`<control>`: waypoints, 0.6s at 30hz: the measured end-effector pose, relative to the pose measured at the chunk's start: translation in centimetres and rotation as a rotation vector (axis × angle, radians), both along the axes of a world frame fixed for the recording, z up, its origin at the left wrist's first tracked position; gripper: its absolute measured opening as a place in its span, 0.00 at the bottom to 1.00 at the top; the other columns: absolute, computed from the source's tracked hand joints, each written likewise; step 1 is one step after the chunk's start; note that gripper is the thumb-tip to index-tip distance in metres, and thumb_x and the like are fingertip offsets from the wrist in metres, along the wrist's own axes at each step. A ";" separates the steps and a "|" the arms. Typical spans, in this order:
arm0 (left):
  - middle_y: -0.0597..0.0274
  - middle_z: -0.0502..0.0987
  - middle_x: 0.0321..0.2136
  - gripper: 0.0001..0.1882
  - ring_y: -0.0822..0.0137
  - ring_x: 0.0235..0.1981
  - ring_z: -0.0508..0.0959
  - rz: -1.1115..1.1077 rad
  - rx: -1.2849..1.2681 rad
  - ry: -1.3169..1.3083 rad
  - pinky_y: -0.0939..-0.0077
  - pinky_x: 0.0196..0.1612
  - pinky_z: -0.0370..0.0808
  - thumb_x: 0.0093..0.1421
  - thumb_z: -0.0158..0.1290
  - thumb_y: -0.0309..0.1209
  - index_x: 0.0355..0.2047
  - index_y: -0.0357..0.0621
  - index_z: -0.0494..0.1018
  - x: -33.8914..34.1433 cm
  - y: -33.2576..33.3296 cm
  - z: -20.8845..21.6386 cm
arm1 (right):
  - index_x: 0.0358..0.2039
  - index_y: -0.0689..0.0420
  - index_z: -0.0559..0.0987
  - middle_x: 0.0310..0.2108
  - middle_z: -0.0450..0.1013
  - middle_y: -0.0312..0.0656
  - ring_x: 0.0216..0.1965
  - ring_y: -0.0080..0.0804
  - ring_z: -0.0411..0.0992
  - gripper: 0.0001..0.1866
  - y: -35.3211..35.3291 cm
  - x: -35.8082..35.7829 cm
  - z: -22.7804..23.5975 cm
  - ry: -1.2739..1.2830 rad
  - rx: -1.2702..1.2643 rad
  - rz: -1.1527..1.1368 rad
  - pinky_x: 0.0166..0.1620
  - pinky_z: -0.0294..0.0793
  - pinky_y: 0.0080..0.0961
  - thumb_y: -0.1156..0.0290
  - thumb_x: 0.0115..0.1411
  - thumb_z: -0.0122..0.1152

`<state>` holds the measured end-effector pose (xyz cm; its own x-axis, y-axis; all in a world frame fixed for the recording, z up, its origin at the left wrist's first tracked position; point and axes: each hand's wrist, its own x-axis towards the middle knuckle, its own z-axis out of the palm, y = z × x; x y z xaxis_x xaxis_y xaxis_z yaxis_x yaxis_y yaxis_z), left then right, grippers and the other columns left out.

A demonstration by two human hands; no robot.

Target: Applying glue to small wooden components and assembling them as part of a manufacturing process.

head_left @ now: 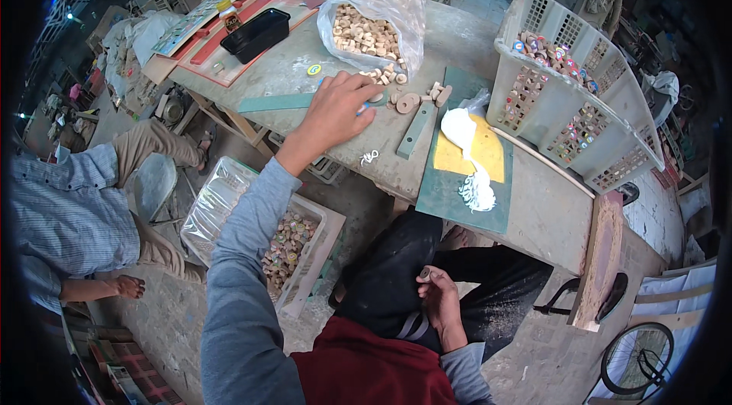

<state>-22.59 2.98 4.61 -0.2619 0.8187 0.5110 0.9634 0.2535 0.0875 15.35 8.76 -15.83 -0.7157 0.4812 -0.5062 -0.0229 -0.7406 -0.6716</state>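
My left hand (335, 115) reaches over the table, its fingers bent around a small blue-and-white disc (364, 108) that is partly hidden beneath them. Loose wooden discs (407, 103) lie just to its right, beside a green bar (416, 130). In my lap, the thumb and fingers of my right hand (444, 304) pinch a small round wooden piece (425, 273). A clear plastic bag (412, 12) beyond my left hand spills wooden pieces (367, 33) onto the table. A yellow-topped disc (313, 69) lies alone to the left of the bag.
White strings (478, 191) and a white pouch (458, 129) lie on a yellow sheet (488, 153) over a green board (432, 195). A pale crate (526, 111) holds coloured pieces at right; another bin (324, 241) stands below. A black tray (255, 35) sits far left. Someone sits at left (84, 207).
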 end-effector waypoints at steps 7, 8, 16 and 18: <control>0.62 0.74 0.41 0.17 0.60 0.44 0.74 -0.077 -0.006 0.094 0.60 0.44 0.74 0.57 0.59 0.34 0.47 0.48 0.78 -0.7 0.6 0.0 | 0.49 0.62 0.76 0.35 0.79 0.42 0.29 0.25 0.73 0.14 0.0 -0.1 -0.2 -0.017 -0.006 0.020 0.37 0.72 0.21 0.68 0.66 0.54; 0.62 0.74 0.40 0.15 0.60 0.44 0.74 -0.101 -0.043 0.117 0.62 0.42 0.74 0.58 0.58 0.33 0.46 0.48 0.77 -0.8 0.6 0.0 | 0.49 0.62 0.76 0.35 0.79 0.42 0.29 0.25 0.73 0.14 0.0 -0.1 0.0 -0.016 -0.008 0.023 0.37 0.72 0.21 0.68 0.66 0.54; 0.60 0.75 0.43 0.14 0.57 0.42 0.76 -0.065 -0.018 0.023 0.61 0.45 0.74 0.59 0.58 0.30 0.46 0.44 0.77 0.8 0.5 0.0 | 0.48 0.62 0.76 0.35 0.79 0.42 0.28 0.25 0.73 0.14 0.0 -0.2 0.3 -0.034 -0.013 0.023 0.37 0.72 0.21 0.68 0.66 0.54; 0.60 0.75 0.45 0.14 0.56 0.43 0.76 -0.023 -0.049 0.035 0.61 0.46 0.74 0.59 0.58 0.30 0.46 0.44 0.78 0.8 0.2 -0.1 | 0.48 0.62 0.76 0.35 0.79 0.42 0.28 0.24 0.73 0.14 0.0 -0.2 0.2 -0.038 -0.007 0.029 0.36 0.72 0.21 0.68 0.66 0.54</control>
<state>-21.77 3.19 4.52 -0.2249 0.8486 0.4788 0.9713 0.2340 0.0415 15.13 8.79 -15.64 -0.7097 0.4568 -0.5363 0.0237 -0.7453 -0.6663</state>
